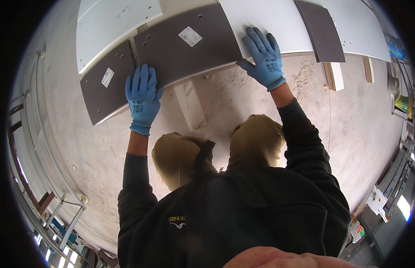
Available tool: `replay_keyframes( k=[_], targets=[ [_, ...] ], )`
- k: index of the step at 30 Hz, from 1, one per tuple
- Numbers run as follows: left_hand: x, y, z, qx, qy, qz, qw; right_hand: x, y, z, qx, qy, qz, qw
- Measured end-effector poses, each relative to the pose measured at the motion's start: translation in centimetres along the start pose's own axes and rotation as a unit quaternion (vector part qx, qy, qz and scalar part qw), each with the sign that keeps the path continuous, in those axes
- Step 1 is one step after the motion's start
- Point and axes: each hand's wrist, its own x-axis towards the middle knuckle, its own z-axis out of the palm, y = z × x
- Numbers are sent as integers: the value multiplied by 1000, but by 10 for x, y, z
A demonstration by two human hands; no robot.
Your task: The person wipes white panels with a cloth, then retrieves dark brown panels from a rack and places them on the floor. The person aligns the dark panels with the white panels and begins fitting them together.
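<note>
Both of my hands wear blue work gloves. My left hand (143, 96) lies flat with fingers stretched, across the gap between a smaller dark brown panel (93, 89) and a larger dark brown panel (172, 56). Each of these panels carries a white label and a few drilled holes. My right hand (264, 58) rests with fingers spread on a white panel (279, 18); its thumb reaches to the large dark panel's near right corner. Neither hand grips anything.
Another white panel (105, 27) lies at the far left. A narrow dark panel (321, 33) overlaps the white boards on the right. Support blocks (336, 77) stick out beneath. A pale strip (189, 105) lies on the floor before my knees. Metal-framed racks (69, 219) line the left side.
</note>
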Motion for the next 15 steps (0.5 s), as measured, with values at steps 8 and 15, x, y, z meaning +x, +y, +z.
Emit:
replay_keyframes(
  k=[8,15],
  targets=[
    [0,0,4,-4,6,0,1000,-1,0,8,-6,21,-11,1000],
    [0,-1,0,-8,-10,-2,1000,0,-1,9,-15,11,-14,1000]
  ],
)
